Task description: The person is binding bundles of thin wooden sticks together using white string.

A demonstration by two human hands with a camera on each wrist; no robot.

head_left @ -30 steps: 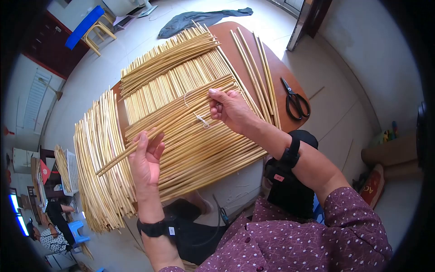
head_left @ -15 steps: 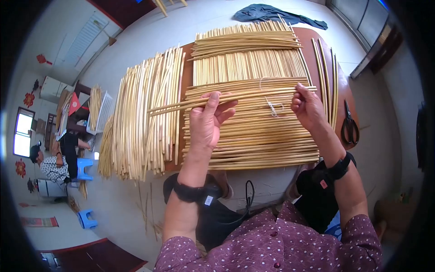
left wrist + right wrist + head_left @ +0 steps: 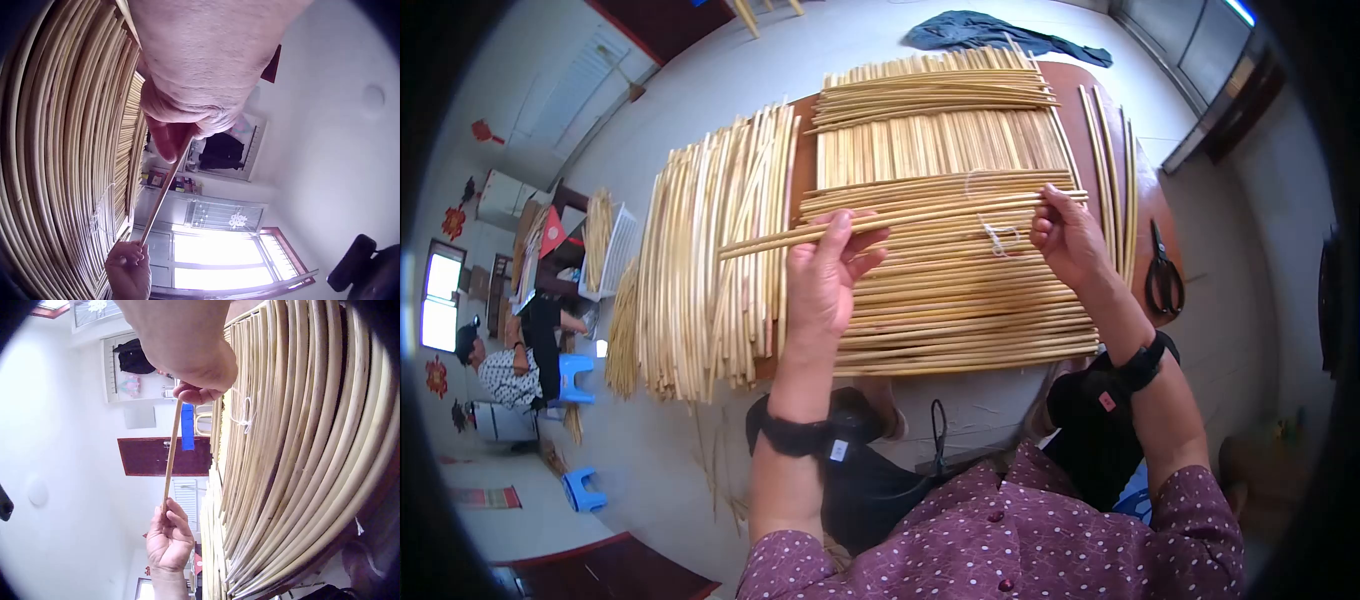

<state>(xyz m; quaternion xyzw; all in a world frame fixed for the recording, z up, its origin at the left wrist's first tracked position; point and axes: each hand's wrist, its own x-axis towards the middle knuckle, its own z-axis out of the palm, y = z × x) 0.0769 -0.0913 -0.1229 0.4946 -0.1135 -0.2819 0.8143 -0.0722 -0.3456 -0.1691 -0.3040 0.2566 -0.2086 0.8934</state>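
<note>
My left hand (image 3: 815,285) holds a pair of thin, pale-yellow reed stalks (image 3: 940,213) under its thumb, their left ends reaching past it. At the other end, my right hand (image 3: 1072,240) pinches the same stalks between thumb and fingertips. Held raised and nearly level, they cross above a layer of similar stalks (image 3: 970,320) laid side by side on the table. A loose knot of white string (image 3: 1002,238) lies on that layer, just left of my right hand. In the right wrist view the left hand (image 3: 170,540) grips the stalks from below.
A thick bundle of paler stalks (image 3: 710,260) lies at the left of the brown table (image 3: 1152,215). Several stalks (image 3: 1115,180) and black scissors (image 3: 1165,275) lie at its right. Dark cloth (image 3: 1000,38) is on the floor behind. A seated person (image 3: 508,375) is far left.
The head view has swung left, and the held stalks now run more level. Their left ends, spread apart half a second ago, lie closer together. Both hands keep hold of them.
</note>
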